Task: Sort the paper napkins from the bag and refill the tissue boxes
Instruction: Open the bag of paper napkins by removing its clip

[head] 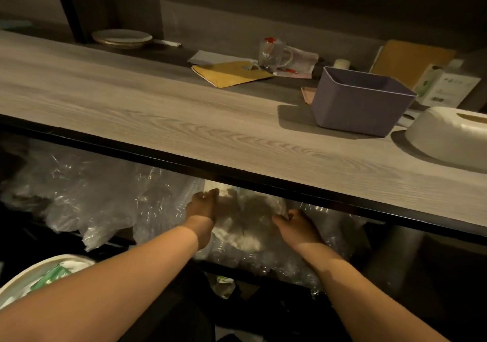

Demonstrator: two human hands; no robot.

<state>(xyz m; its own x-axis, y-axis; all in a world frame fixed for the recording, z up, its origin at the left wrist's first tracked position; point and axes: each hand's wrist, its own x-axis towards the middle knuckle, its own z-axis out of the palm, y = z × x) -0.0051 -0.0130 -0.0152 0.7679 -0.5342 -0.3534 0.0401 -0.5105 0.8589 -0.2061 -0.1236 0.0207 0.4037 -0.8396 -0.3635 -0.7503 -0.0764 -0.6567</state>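
Under the counter [184, 120], our left hand [201, 206] and right hand [296, 224] clutch the bag [245, 215]: light, slippery, best gripped by its sides.

Counter [158, 109]: pale wood-grain top, matt, dark edge strip. Bag [245, 220] under it: thin clear plastic, crinkled, glossy, white paper showing through. Purple bin [355, 104]: smooth matt plastic. White cover [448, 136]: smooth plastic, slight sheen. Mug [274, 51]: clear glass. Envelope [229, 74]: yellow-brown paper, matt.
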